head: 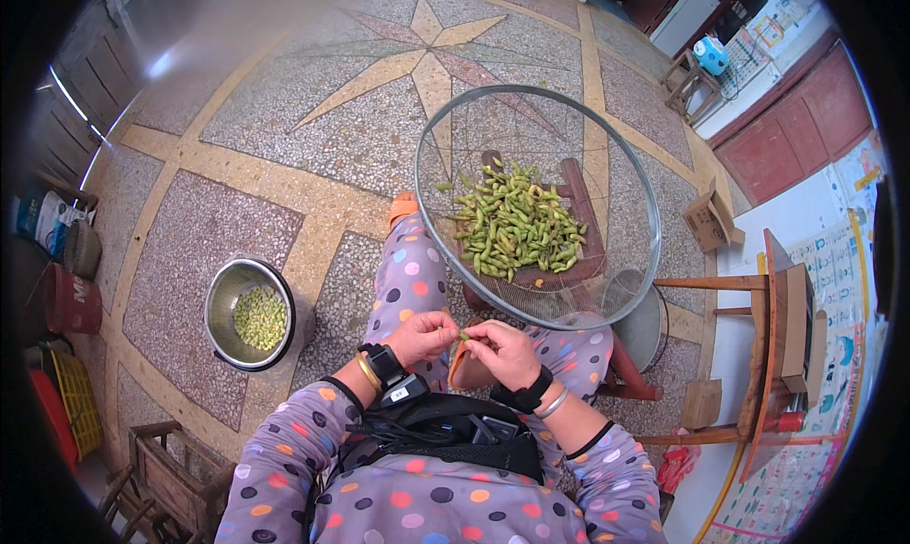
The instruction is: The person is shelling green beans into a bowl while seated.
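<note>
Above my lap, my left hand (425, 338) and my right hand (503, 352) meet at the fingertips around one green soybean pod (464, 336). My right thumb and fingers pinch the pod; the left fingertips touch its other end, and what they hold is mostly hidden. Just beyond my hands lies a round wire-mesh sieve (627, 260) with a metal rim, resting on a dark red wooden stool (584, 188). A heap of green pods (517, 220) covers its middle. On the floor to my left, a steel colander pot (220, 331) holds shelled green beans (260, 318).
A metal basin (643, 334) stands partly under the sieve's right side. Further right are a wooden table (759, 373) and an open cardboard box (711, 220). At left are a red bucket (73, 299), a yellow plastic basket (75, 402) and a wooden chair (174, 466).
</note>
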Motion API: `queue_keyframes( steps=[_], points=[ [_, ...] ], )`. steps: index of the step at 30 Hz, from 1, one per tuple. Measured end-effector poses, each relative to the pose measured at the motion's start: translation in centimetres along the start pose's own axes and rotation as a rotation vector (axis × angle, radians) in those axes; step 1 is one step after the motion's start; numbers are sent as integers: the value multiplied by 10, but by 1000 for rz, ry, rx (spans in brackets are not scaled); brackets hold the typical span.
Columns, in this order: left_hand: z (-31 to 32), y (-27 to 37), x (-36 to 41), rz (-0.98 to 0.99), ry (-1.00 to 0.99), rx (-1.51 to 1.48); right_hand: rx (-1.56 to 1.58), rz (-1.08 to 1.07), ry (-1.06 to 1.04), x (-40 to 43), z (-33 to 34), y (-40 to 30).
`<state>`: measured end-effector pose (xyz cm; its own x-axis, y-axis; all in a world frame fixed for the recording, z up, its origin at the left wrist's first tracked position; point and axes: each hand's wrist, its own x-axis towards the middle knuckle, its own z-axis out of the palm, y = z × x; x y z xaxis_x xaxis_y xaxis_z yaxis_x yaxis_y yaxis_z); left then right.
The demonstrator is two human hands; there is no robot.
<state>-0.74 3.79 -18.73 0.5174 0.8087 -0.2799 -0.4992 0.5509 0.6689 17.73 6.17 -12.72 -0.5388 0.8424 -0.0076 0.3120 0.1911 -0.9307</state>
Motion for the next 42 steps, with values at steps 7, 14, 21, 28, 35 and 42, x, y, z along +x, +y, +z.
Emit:
queue_keyframes(
  steps=[7,14,21,28,35,42],
  points=[
    [4,2,0,14,31,50,71,36,39,0,3,1],
    [6,7,-3,-76,1,80,-92,-109,84,5,1,-5],
    [5,6,-3,-114,-1,-17,-139,-202,68,8,5,-9],
    [4,7,-3,-122,-25,1,-106,-149,65,5,8,-5],
    [-2,4,-2,-134,-23,-23,-34,-22,34,3,12,3],
    [-8,0,1,-105,14,42,-121,-169,75,8,15,2]
  ],
)
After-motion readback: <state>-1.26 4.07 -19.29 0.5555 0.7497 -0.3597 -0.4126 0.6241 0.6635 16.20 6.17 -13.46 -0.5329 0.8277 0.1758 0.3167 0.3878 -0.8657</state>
